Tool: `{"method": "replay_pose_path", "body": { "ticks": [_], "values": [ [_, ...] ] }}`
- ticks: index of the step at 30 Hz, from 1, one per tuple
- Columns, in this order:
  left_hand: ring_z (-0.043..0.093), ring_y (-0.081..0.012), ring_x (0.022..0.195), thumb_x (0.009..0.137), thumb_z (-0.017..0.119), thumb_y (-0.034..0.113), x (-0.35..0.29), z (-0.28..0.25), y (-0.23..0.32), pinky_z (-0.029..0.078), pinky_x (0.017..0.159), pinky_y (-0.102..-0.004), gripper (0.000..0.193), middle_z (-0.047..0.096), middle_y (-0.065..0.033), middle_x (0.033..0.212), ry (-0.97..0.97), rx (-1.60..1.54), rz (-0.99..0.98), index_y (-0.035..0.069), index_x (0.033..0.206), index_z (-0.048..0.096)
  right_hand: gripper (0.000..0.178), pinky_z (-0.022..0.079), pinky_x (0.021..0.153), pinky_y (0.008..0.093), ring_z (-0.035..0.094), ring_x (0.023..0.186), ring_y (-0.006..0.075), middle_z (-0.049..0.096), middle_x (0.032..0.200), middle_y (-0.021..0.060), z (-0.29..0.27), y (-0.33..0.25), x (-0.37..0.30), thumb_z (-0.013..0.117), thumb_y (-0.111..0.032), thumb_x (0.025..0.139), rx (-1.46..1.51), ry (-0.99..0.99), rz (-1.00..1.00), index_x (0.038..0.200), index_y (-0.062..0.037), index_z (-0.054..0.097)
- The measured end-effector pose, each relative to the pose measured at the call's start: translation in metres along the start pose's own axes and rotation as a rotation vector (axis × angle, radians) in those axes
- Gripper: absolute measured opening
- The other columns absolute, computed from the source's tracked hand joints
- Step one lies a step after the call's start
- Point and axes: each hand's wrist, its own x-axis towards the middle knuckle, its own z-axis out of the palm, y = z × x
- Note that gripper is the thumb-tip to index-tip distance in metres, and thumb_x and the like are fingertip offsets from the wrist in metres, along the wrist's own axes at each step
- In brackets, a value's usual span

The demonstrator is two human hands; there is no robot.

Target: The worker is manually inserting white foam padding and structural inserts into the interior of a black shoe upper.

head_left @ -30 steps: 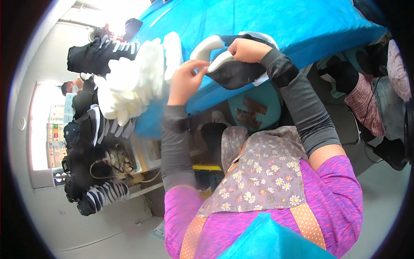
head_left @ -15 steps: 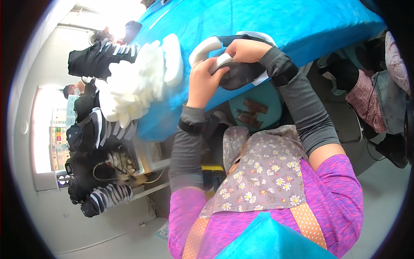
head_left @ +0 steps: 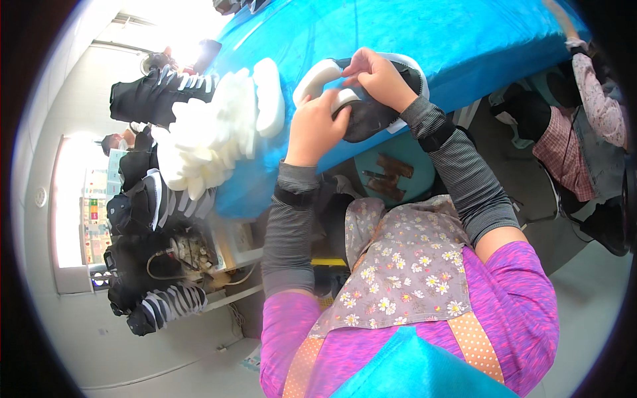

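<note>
A black shoe upper (head_left: 361, 121) with white foam padding (head_left: 317, 78) along its curved edge lies near the blue table's front edge. My left hand (head_left: 313, 131) is closed on its near end, thumb on the black side and fingers over the white foam end. Just above the piece is my right hand (head_left: 385, 81), its fingers loosely bent, with a gap between thumb and forefinger. Nothing shows in them, though the fingertips are slightly blurred. At the right, a white edge of the piece shows beyond my right hand.
A heap of white foam pads (head_left: 206, 129) lies at the left of the blue-covered table (head_left: 464, 40), one pad (head_left: 269, 96) apart from it. Black shoe uppers (head_left: 142, 103) are stacked farther left. A blue-green stool (head_left: 368, 162) stands below. A co-worker's arm (head_left: 600, 99) reaches in at right.
My right hand has lifted from the foam end, its fingers now loosened. My left hand keeps its hold. At the far right, a co-worker's arm has come over the table.
</note>
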Motion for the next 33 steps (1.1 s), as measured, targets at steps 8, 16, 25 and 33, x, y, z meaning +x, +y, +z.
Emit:
{"method": "replay_pose_path", "body": {
  "ticks": [8,16,25,33],
  "values": [
    [0.066,-0.0347,0.082,0.081,0.073,0.020,0.009,0.014,0.002,0.051,0.075,-0.0438,0.024,0.068,-0.0167,0.085,-0.131,-0.054,0.062,0.007,0.100,0.065,0.011,0.055,0.089,0.0345,0.068,0.096,0.0228,0.067,0.100,0.0149,0.002,-0.006,-0.001,0.046,0.005,0.090,0.232,-0.007,-0.079,0.098,-0.0010,0.051],
    [0.068,-0.0305,0.091,0.077,0.080,0.020,0.005,-0.002,-0.006,0.053,0.081,-0.0365,0.044,0.070,-0.0154,0.101,-0.238,-0.182,-0.037,0.009,0.117,0.064,0.014,0.053,0.096,0.0394,0.067,0.101,0.0275,0.067,0.103,0.0173,-0.051,-0.033,-0.019,0.050,-0.001,0.093,1.003,-0.212,-0.169,0.106,-0.0019,0.056],
    [0.060,-0.0183,0.109,0.069,0.088,0.015,-0.075,-0.011,-0.117,0.048,0.096,-0.0336,0.077,0.064,-0.0094,0.120,-0.299,-0.508,-0.297,0.006,0.137,0.052,0.047,0.049,0.088,0.0302,0.060,0.102,0.0153,0.065,0.114,0.0096,-0.048,0.017,-0.041,0.069,-0.036,0.092,-0.137,0.289,0.085,0.122,-0.0013,0.059],
    [0.066,-0.0386,0.097,0.078,0.081,0.019,-0.102,-0.006,-0.058,0.052,0.083,-0.0406,0.047,0.068,-0.0204,0.109,-0.101,-0.266,-0.163,0.003,0.118,0.063,0.043,0.048,0.089,0.0275,0.062,0.102,0.0141,0.067,0.111,0.0079,-0.010,-0.028,-0.028,0.061,-0.037,0.098,0.135,0.033,0.111,0.122,-0.0011,0.061]
  ]
}}
